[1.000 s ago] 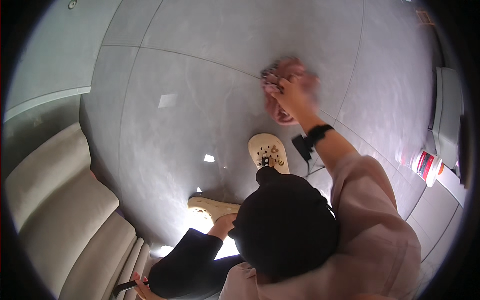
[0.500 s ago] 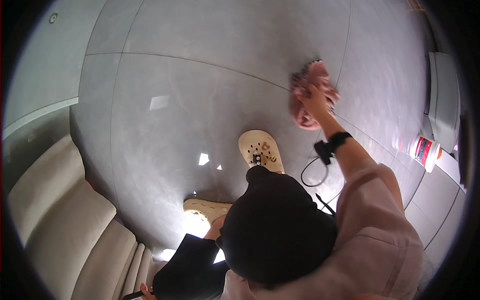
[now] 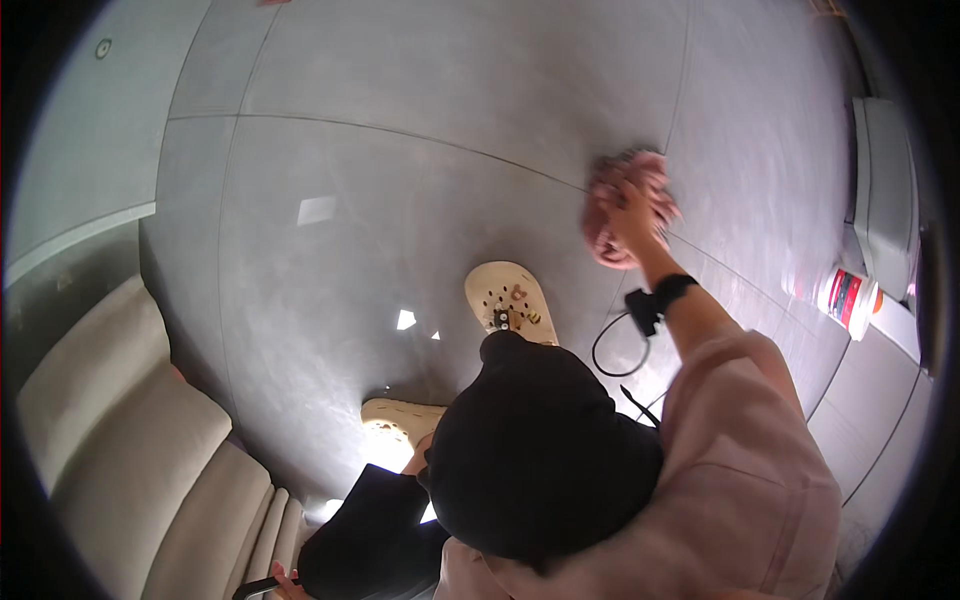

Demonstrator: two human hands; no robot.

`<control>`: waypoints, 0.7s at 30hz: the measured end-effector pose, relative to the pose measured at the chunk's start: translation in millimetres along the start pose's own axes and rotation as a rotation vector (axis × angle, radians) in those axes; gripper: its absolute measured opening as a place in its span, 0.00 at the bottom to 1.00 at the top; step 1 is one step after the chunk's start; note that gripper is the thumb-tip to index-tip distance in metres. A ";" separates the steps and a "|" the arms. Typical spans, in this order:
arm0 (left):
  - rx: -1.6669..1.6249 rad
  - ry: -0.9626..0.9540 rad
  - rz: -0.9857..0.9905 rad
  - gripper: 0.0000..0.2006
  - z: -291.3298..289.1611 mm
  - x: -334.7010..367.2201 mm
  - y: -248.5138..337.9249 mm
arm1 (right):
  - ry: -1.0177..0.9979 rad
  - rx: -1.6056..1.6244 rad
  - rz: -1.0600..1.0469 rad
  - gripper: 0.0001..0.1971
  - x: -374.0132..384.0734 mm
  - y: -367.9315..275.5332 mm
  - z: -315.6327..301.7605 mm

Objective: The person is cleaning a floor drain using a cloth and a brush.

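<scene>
My right hand [image 3: 628, 212] is pressed down on a bunched pink cloth [image 3: 607, 245] on the grey tiled floor, its fingers closed into the folds. The cloth's dark patterned edge blurs on the far side. A black band with a small black device [image 3: 645, 308] circles my right wrist, and a thin cable loops from it. At the lower left edge, only the fingers of my left hand [image 3: 287, 583] show. They are closed on a thin black bar-shaped object [image 3: 255, 589], mostly cut off by the picture's edge.
Beige clogs [image 3: 510, 290] are on my feet below the cloth. A beige cushioned sofa [image 3: 125, 420] lines the left side. On the right stand a white tub with a red label [image 3: 848, 302] and a pale grey box-like unit [image 3: 885, 190]. Bright light patches mark the floor.
My right hand has pulled the cloth slightly nearer to me, still gripping it. The view has shifted a little, and a reddish thing now shows at the top edge.
</scene>
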State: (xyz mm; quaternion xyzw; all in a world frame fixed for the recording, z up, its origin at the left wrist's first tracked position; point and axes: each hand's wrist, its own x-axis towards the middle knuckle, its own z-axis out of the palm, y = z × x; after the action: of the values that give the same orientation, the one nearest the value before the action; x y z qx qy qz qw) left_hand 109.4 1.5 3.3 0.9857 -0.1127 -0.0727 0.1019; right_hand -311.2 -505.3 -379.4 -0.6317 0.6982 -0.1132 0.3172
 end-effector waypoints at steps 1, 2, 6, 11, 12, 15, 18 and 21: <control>0.061 -0.041 0.005 0.23 -1.6 1.0 -1.8 | -0.013 -0.094 -0.091 0.18 -2.4 -44.0 10.4; 0.060 -0.054 0.025 0.23 -0.1 9.2 9.8 | -0.012 -0.197 -0.172 0.17 -0.1 -69.3 4.6; 0.109 -0.078 0.119 0.22 8.5 13.2 20.4 | -0.068 -0.099 -0.164 0.16 6.6 -37.9 1.0; -0.055 -0.003 -0.072 0.19 7.5 -4.3 26.2 | -0.007 -0.011 0.085 0.19 -13.1 71.3 -71.1; -0.057 -0.001 -0.078 0.19 6.6 -8.1 19.3 | -0.021 -0.136 0.119 0.21 -15.5 81.3 -79.7; -0.190 0.096 -0.119 0.19 11.0 3.1 16.1 | 0.080 -0.248 0.212 0.20 -23.0 58.8 -71.7; -0.181 0.093 -0.156 0.17 17.0 5.9 -11.2 | 0.120 -0.196 -0.011 0.21 -14.7 22.5 -35.0; -0.191 0.093 -0.172 0.15 17.2 14.4 -29.3 | -0.010 -0.090 -0.151 0.21 7.9 -46.9 0.7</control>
State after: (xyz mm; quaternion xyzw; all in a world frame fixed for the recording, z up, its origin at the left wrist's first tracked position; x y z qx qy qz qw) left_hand 126.5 22.9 -21.5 0.9798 -0.0155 -0.0457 0.1939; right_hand -272.8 -520.9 -356.2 -0.6967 0.6515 -0.1022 0.2824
